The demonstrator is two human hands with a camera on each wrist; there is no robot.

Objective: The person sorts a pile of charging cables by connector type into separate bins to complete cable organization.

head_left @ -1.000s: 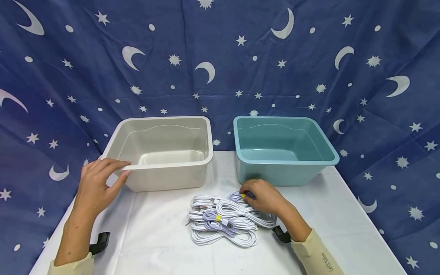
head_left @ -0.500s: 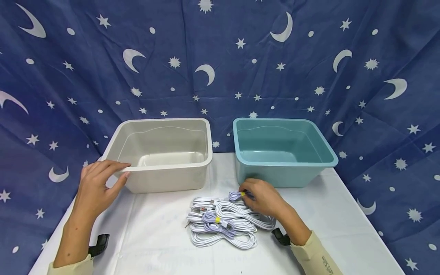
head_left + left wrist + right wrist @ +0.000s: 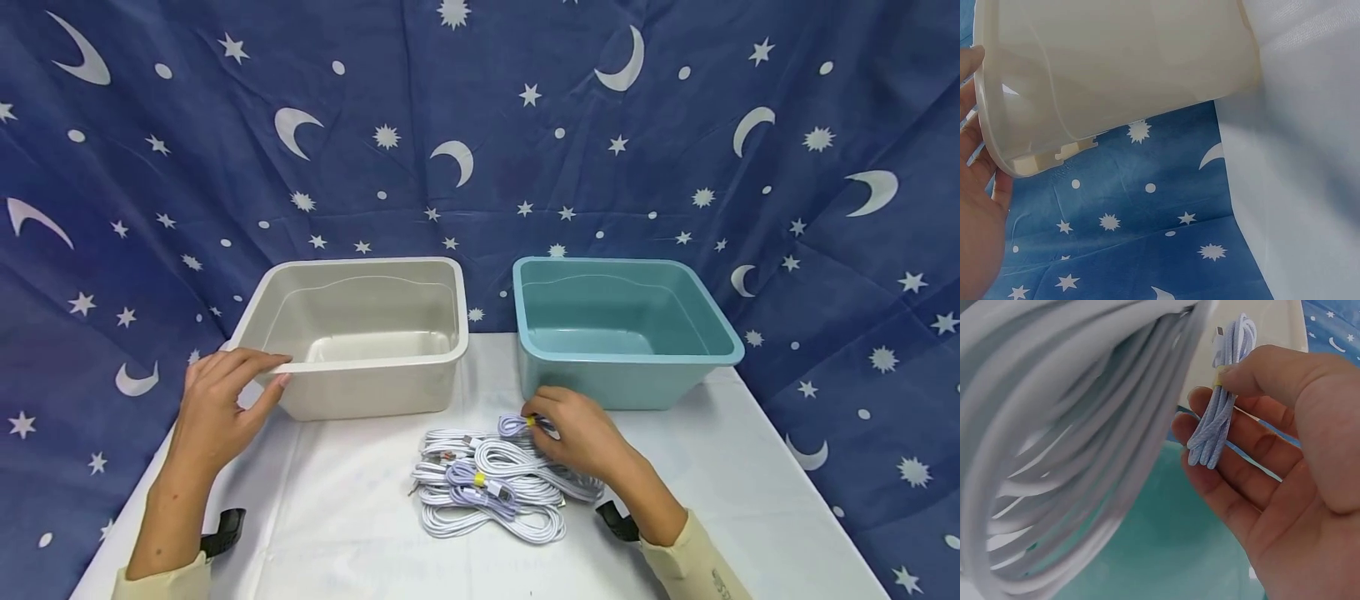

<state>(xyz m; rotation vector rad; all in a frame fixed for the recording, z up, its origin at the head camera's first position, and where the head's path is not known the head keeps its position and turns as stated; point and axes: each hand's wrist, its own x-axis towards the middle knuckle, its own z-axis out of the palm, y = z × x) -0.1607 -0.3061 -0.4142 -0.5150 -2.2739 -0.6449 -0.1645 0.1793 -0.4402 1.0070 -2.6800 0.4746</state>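
My left hand (image 3: 213,408) holds the near left corner of the beige bin (image 3: 375,387), fingers over the rim and thumb at its outer side. In the left wrist view, fingertips touch the bin's rim (image 3: 988,125). At the back of a pile of coiled white cables (image 3: 513,458), my right hand (image 3: 577,429) pinches a coiled lavender cable (image 3: 1216,419) by its yellow tie, between thumb and fingers. A second lavender cable (image 3: 480,492), also yellow-tied, lies on top of the pile. White coils (image 3: 1085,425) loom large beside the hand in the right wrist view.
Right of the beige bin stands a teal bin (image 3: 630,383), just behind my right hand. Both bins show bare floors inside. A white cloth (image 3: 360,533) covers the table, and a blue star-patterned curtain (image 3: 495,125) hangs close behind and at the sides.
The lavender cable in my right hand has risen very slightly against the pile. My left hand keeps its place on the beige bin, and the head view has shifted a little.
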